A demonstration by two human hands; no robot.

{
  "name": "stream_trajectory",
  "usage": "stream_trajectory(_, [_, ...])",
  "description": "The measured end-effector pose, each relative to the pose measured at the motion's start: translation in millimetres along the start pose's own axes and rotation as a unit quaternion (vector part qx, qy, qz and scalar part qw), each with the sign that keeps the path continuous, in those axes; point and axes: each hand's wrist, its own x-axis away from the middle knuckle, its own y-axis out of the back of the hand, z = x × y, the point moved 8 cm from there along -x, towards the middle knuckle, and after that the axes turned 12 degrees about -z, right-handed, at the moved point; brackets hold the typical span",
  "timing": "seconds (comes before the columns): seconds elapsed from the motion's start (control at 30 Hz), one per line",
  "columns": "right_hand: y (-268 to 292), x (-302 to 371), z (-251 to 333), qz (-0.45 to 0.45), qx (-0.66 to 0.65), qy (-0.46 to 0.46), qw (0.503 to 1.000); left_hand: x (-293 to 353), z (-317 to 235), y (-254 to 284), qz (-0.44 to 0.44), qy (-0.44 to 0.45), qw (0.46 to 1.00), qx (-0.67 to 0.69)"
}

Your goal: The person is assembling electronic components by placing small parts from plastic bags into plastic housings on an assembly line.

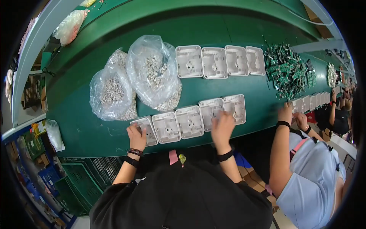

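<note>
A row of several white plastic housings (190, 122) lies along the near edge of the green table. My left hand (136, 138) is closed on the side of the leftmost housing (151, 133), covering part of it. Over the right part of the same row, my right hand (223, 128) reaches into a housing (207, 108) with its fingers drawn together. Whatever those fingers hold is too small or hidden to make out. Beyond the left end of the row, clear plastic bags (143, 91) hold many small pale parts (111, 91).
A second row of white housings (214, 63) stands farther back. Green circuit boards (286, 70) are heaped to the right. A co-worker in a light blue shirt (314, 179) works beside me at more housings (305, 103). Green crates (82, 179) sit below the table's left end.
</note>
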Motion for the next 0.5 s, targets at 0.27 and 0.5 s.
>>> stream_trajectory(0.27, [-18,31,30,0.046,-0.016,0.007,0.999,26,109,-6,-0.076,0.221,0.969,-0.080])
stream_trajectory(0.5, [-13,54,68,0.162,-0.143,0.086,0.973,36,71,-40,0.118,0.277,0.952,0.061])
